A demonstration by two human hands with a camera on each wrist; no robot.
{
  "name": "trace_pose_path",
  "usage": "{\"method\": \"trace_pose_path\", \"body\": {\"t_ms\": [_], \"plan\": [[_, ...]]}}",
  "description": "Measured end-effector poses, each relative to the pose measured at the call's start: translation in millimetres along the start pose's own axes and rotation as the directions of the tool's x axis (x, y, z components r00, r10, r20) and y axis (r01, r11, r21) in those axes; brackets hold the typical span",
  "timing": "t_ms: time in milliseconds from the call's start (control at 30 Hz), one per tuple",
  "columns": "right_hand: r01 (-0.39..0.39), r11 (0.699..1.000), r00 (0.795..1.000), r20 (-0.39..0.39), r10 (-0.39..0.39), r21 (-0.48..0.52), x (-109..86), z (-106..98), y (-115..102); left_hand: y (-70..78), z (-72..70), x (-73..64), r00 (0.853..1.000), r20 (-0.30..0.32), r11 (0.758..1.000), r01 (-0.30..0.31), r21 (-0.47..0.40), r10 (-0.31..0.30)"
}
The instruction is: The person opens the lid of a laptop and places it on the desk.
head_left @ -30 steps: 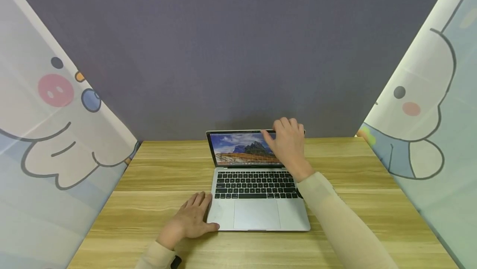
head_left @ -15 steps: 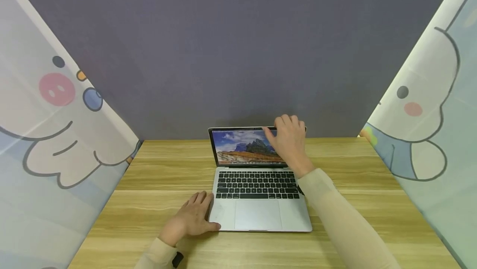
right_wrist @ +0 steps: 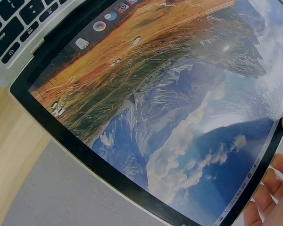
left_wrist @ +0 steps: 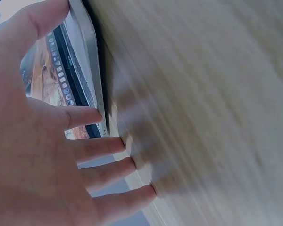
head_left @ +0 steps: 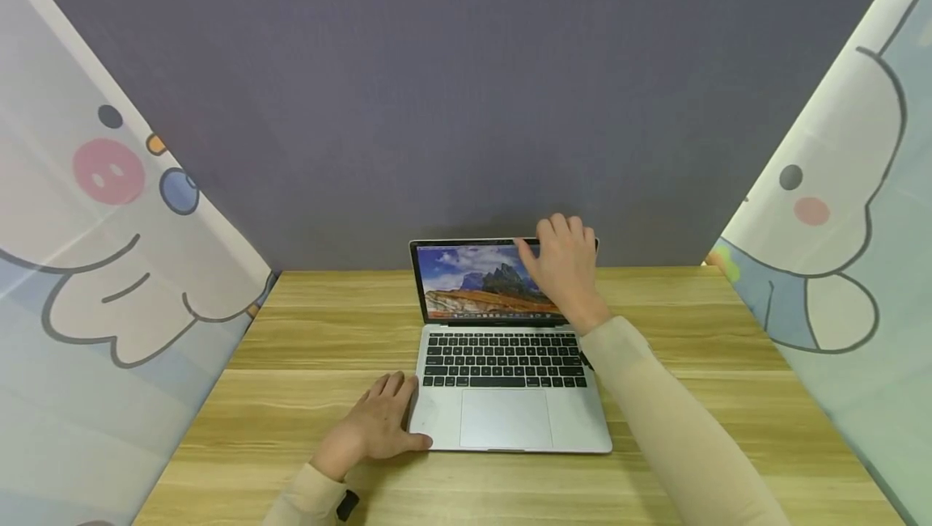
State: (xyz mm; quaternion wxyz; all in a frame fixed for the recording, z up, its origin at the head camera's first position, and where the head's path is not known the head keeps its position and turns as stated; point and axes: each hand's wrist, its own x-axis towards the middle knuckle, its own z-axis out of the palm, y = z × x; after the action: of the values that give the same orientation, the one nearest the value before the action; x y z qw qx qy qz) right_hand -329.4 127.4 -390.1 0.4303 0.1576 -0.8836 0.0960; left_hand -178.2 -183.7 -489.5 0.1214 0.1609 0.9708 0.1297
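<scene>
A silver laptop (head_left: pixel 575 421) stands open on the wooden desk (head_left: pixel 291 396), its screen (head_left: pixel 473 283) lit with a mountain picture. My right hand (head_left: pixel 555 255) grips the top edge of the lid near its right corner, fingers over the back and thumb on the front. In the right wrist view the screen (right_wrist: pixel 170 103) fills the frame and my fingertips (right_wrist: pixel 269 197) show at its far edge. My left hand (head_left: pixel 389 421) lies flat on the front left corner of the base, fingers straight. The left wrist view shows that hand (left_wrist: pixel 42 155) beside the laptop's edge (left_wrist: pixel 87 52).
A dark grey panel (head_left: pixel 451 89) rises behind the desk. Cartoon-printed curtains close in the left side (head_left: pixel 95 251) and the right side (head_left: pixel 837 251). Bare wood lies on both sides of the laptop and in front of it.
The lid has tilted further back, so the screen stands more upright. My right hand rose slightly with its top edge. The left hand stayed put.
</scene>
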Motion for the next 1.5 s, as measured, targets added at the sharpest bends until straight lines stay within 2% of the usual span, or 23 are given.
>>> {"method": "trace_pose_path", "body": {"t_ms": [167, 433, 767, 1233, 1500], "plan": [[-0.004, 1.000, 1.000, 0.012, 0.004, -0.006, 4.2, 7, 2, 0.1, -2.8, -0.1, 1.000, 0.009, 1.000, 0.001, 0.008, -0.001], [-0.046, 0.999, 0.996, 0.075, 0.047, -0.007, 7.5, 14, 6, 0.4, -2.0, 1.1, 1.000, 0.017, 1.000, 0.001, 0.002, -0.001], [-0.048, 0.999, 0.996, 0.075, 0.048, -0.007, 6.7, 24, 9, -2.2, 6.4, 5.6, 1.000, 0.018, 1.000, 0.014, 0.002, -0.014], [-0.043, 0.999, 0.995, 0.089, 0.044, -0.012, 4.7, 29, 8, -2.6, 7.3, 4.5, 1.000, 0.013, 1.000, 0.024, -0.005, -0.024], [-0.018, 0.999, 0.986, 0.164, 0.023, -0.032, -5.7, 34, 11, -3.2, 10.1, 1.9, 1.000, 0.007, 1.000, 0.011, -0.027, -0.011]]}}
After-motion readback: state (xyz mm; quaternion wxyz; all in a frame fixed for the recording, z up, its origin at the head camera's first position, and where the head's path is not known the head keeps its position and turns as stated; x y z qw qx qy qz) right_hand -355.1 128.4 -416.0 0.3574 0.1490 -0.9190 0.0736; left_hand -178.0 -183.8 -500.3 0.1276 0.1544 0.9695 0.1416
